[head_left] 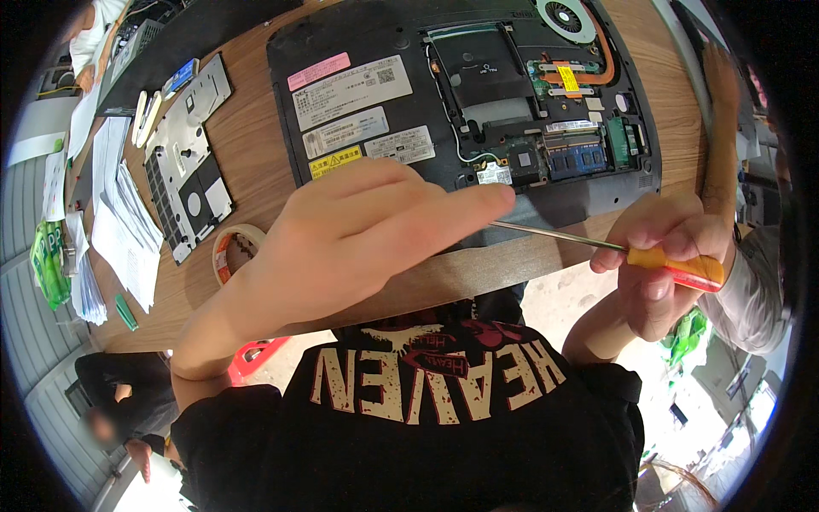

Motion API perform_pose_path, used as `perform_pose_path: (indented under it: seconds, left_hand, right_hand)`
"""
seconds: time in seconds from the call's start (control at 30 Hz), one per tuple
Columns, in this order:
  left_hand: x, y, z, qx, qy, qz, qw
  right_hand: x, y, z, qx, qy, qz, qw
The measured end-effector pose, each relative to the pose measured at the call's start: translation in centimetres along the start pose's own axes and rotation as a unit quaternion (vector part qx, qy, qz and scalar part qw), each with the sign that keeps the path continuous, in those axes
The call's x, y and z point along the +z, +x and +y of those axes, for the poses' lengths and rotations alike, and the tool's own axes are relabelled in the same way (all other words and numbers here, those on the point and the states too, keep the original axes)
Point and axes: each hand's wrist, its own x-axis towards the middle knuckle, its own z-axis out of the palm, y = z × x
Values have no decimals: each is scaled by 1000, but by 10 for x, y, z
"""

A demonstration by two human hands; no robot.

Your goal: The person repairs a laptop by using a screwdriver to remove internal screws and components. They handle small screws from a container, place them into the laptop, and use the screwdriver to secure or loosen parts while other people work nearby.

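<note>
A laptop (pixel 597 198) lies upside down on the wooden table, its underside partly uncovered to show a round fan (pixel 563 20), a copper heat pipe (pixel 608 51), a blue memory module (pixel 577 160) and a small card with a white label (pixel 494 174). My right hand (pixel 665 256) grips a screwdriver (pixel 589 241) by its yellow and red handle, the metal shaft running leftward. My left hand (pixel 367 235) hovers at the laptop's near edge, fingers curled and index finger reaching to the shaft's far end. The screwdriver's tip, the left thumb and anything pinched there are hidden.
To the left lie a detached cover panel (pixel 196 149), a tape roll (pixel 223 258), paper sheets (pixel 128 226), a white-handled tool (pixel 147 115) and a small green piece (pixel 125 313). Another person's arm (pixel 721 111) rests at the right. The table's near edge (pixel 512 266) runs below my hands.
</note>
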Motion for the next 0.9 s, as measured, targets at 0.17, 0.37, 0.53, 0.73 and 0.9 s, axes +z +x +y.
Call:
perform_pose_path:
  seconds: [0.17,0.37,0.53,0.73,0.9]
  left_hand:
    - [11,-2,-10,12,11,62,998]
    - [17,-8,-14,16,6,73,997]
    - [18,-10,-15,14,-5,107,994]
    - [20,-11,-16,6,-12,132,991]
    - [6,-15,-6,-46,32,98,994]
  right_hand:
    - [-6,4,10,-40,10,-70,997]
    - [-5,-3,8,-21,-21,1,1000]
    - [-4,-5,14,-22,4,22,1000]
    - [-12,-6,20,-17,-3,10,1000]
    - [-19,-2,18,-34,-24,7,999]
